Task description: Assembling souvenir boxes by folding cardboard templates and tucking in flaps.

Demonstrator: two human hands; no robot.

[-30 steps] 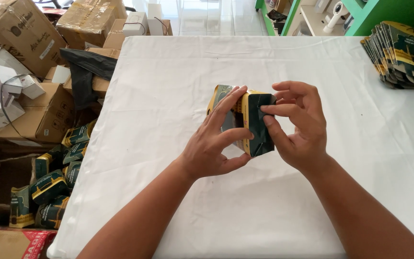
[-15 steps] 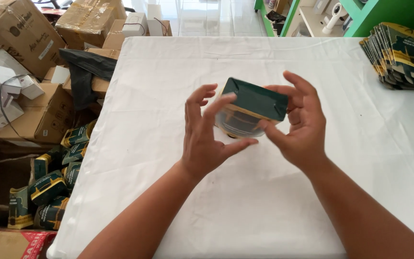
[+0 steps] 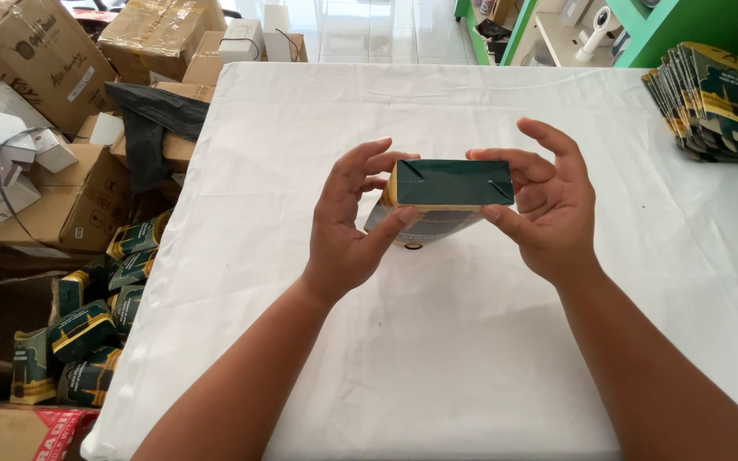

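Down on the left, finished dark green and gold cartons (image 3: pixel 87 329) sit heaped in an open brown box. Above the white-clothed surface (image 3: pixel 437 358), the left hand (image 3: pixel 348 226) and right hand (image 3: pixel 548 209) pinch a dark green folded cardboard carton (image 3: pixel 448 189) by its ends, grip half-curled, steadying its closed flap. Flat blanks (image 3: pixel 719 98) are stacked far right.

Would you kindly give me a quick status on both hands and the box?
Left hand and right hand both gripping the dark green box. Box held above the white table, end closed. Nothing in the way.
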